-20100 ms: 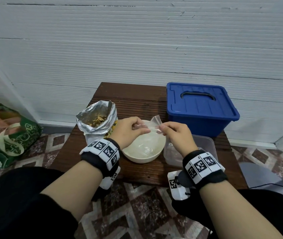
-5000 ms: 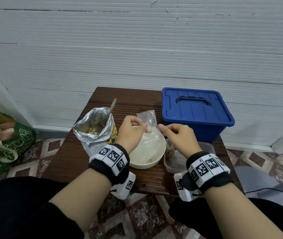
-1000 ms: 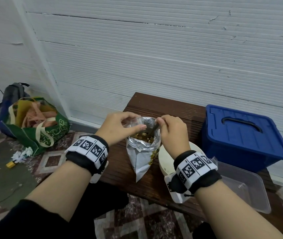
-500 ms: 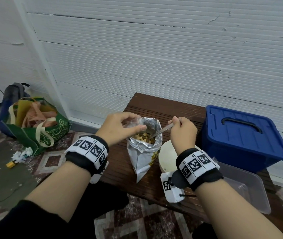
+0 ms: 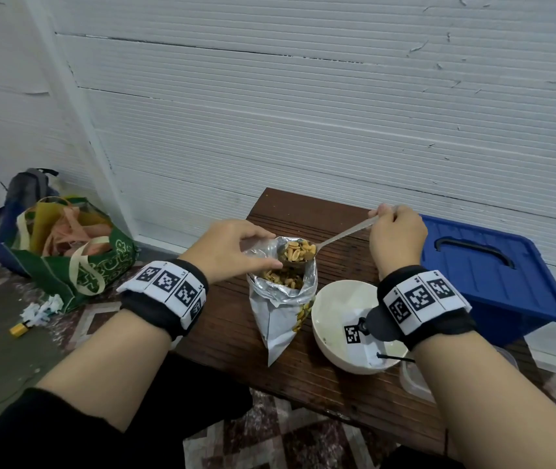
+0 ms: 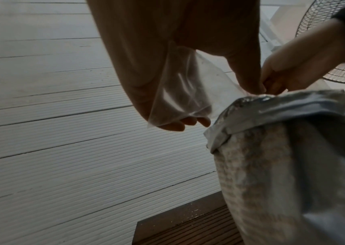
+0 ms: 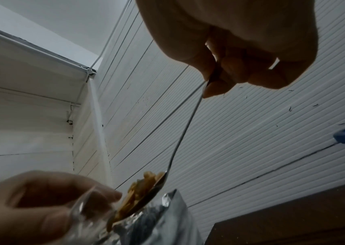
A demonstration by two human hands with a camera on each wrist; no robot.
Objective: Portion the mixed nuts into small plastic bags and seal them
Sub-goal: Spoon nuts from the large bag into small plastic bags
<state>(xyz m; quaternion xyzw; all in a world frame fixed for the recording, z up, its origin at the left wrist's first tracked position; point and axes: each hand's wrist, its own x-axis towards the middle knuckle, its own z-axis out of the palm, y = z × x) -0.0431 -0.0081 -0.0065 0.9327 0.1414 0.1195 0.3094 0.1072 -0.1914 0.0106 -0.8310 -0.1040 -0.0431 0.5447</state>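
An open foil bag of mixed nuts (image 5: 280, 299) stands on the dark wooden table (image 5: 229, 336). My left hand (image 5: 271, 251) is at the bag's left rim and pinches a small clear plastic bag (image 6: 180, 92) between thumb and fingers. My right hand (image 5: 388, 218) grips the end of a metal spoon (image 5: 341, 235). The spoon's bowl is heaped with nuts (image 5: 298, 250) and hovers just above the foil bag's mouth. From the right wrist, the spoon (image 7: 186, 129) slopes down to the nuts (image 7: 144, 187), beside my left hand (image 7: 41, 199).
A white bowl (image 5: 334, 316) sits right of the foil bag, under my right wrist. A blue lidded box (image 5: 493, 275) fills the table's right side, and a clear plastic container (image 5: 415, 380) is at the front right. A green shopping bag (image 5: 67, 252) lies on the floor at left.
My right hand has risen up and to the right, lifting the spoon out of the foil bag with a heap of nuts. My left hand stays at the bag's rim.
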